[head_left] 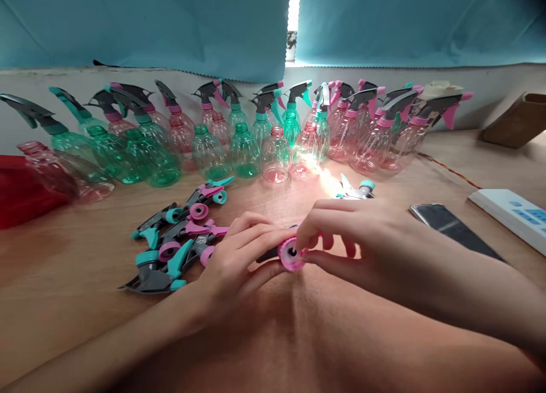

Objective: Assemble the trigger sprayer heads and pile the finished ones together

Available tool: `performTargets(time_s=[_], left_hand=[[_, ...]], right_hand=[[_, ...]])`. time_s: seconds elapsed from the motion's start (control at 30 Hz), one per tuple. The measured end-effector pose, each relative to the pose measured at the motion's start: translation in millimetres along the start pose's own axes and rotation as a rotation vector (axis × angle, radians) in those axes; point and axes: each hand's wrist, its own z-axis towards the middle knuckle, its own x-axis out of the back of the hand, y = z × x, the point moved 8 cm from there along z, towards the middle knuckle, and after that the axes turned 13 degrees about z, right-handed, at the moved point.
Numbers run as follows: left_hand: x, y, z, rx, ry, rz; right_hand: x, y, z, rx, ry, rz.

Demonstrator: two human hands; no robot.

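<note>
A trigger spray head with a pink collar (292,254) is held low over the table, its collar opening turned toward me. My left hand (239,256) grips its dark body from the left, thumb below and fingers above. Thumb and forefinger of my right hand (336,234) are pinched at the right edge of the collar. Whether a small part is also between those fingertips is hidden. Left of my left hand lies a pile of loose trigger spray heads (170,239) in grey with pink or turquoise parts. Another spray head (357,187) with a turquoise collar lies beyond my right hand.
Several clear green bottles (245,154) and pink bottles (276,157) stand along the wall, many with spray heads on. A red object (21,191) is at far left. On the right are a phone (454,231), a white power strip (512,211) and a brown box (516,120).
</note>
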Motion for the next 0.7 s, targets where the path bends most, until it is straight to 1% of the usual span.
performTargets(time_s=[0.1, 0.2, 0.37, 0.53, 0.63, 0.7], left_hand=[[-9.2, -3, -10, 0.017, -0.011, -0.044], [-20.2, -5, -17, 0.035, -0.052, -0.087], [-25.8, -6, -19, 0.040, -0.055, -0.111], [-26.4, -11, -15, 0.041, -0.047, -0.127], [-29.8, -16, -14, 0.060, -0.066, -0.119], [-32.0, -18, -12, 0.066, -0.075, -0.121]], right_hand=[[-13, 3, 1, 0.017, -0.081, 0.077], [-23, 10, 2, -0.018, -0.135, 0.138], [-33, 20, 6, -0.077, -0.144, 0.235], [-43, 40, 13, -0.202, -0.202, 0.461], [-43, 50, 16, -0.227, -0.175, 0.545], [-41, 52, 16, -0.227, -0.149, 0.535]])
